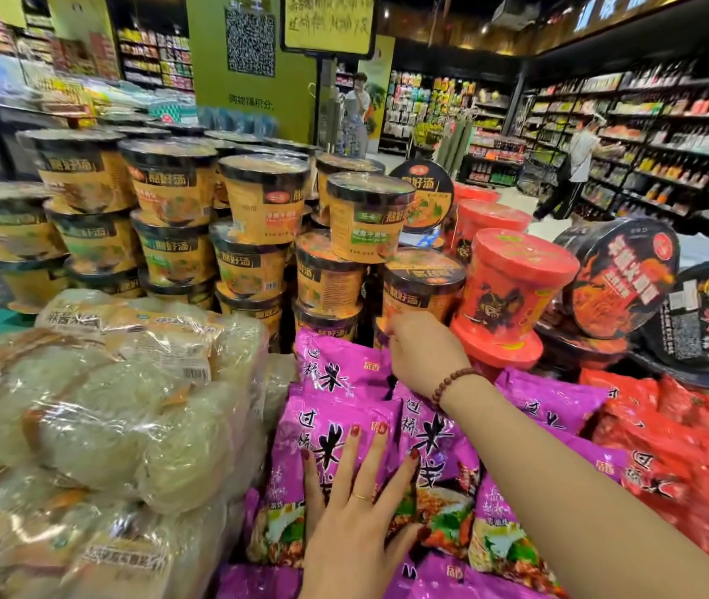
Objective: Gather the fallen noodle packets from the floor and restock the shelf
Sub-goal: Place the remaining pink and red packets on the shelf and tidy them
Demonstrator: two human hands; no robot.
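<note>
As restocking proceeds, left grip [352,490], released, presses purple noodle packets [326,419].
Behind, right grip [426,356] state unreadable; next, probably squaring the stack.

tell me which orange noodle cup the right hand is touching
The low orange cup at the stack's front right corner, next to the red cups. The right hand meets its base with its fingertips; the other orange cups stand untouched.
</note>
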